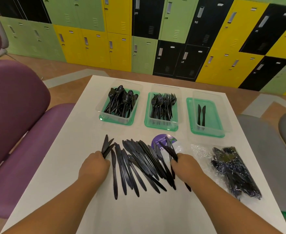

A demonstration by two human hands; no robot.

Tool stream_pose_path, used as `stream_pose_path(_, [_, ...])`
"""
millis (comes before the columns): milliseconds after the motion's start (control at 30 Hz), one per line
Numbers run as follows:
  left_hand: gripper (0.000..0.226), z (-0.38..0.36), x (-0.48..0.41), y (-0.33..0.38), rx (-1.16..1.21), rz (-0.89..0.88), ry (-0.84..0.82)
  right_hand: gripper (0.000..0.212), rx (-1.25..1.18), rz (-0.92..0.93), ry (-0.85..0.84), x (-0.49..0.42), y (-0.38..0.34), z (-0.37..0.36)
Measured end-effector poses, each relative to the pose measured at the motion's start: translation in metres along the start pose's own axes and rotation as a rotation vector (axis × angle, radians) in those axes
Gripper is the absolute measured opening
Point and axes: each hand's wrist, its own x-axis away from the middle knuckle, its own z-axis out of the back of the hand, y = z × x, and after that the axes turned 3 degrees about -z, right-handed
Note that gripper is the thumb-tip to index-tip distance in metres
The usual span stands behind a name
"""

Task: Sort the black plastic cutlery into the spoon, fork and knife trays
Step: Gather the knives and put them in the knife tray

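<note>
Three clear trays on green lids stand in a row at the far side of the white table [81,125]. The spoon tray [105,115] at the left holds several spoons, the fork tray [162,124] in the middle holds several forks, and the knife tray [211,127] at the right holds two knives. A loose pile of black knives [139,164] lies spread before me. My left hand [95,166] grips a small bunch of knives at the pile's left end. My right hand [184,164] grips a few knives at the pile's right end.
A clear plastic bag of black cutlery [235,173] lies at the table's right. A round purple sticker [162,141] shows under the pile. Purple seats [15,105] stand to the left, grey seats [263,149] to the right, coloured lockers [144,31] behind.
</note>
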Motion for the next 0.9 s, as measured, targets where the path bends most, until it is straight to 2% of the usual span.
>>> stream_pose_path(67, [0.01,-0.002,0.004,0.003,0.063,0.021,0.008,0.023,-0.001,-0.026,0.023,-0.007,-0.002,0.001])
stream_pose_path(200, [0.02,-0.009,0.014,0.01,0.208,0.101,-0.016,0.022,0.026,-0.094,0.096,-0.02,-0.008,0.0])
stream_pose_path(300, [0.051,-0.011,0.024,0.011,0.246,0.114,-0.045,0.024,0.034,-0.095,0.119,-0.027,-0.015,-0.006])
stream_pose_path(367, [0.056,-0.012,0.027,0.01,0.213,0.078,-0.033,0.026,0.009,-0.105,0.084,-0.029,-0.019,-0.011])
stream_pose_path(533, [0.019,-0.01,0.02,0.015,0.149,-0.009,-0.034,0.029,0.041,-0.122,0.036,-0.031,-0.026,-0.018])
stream_pose_path(733, [0.003,-0.012,0.016,0.015,0.141,-0.009,-0.025,0.021,-0.034,-0.107,0.038,-0.024,-0.021,-0.02])
stream_pose_path(900, [0.004,-0.018,0.016,0.018,0.208,0.01,0.005,0.021,-0.118,-0.104,0.055,-0.02,-0.024,-0.021])
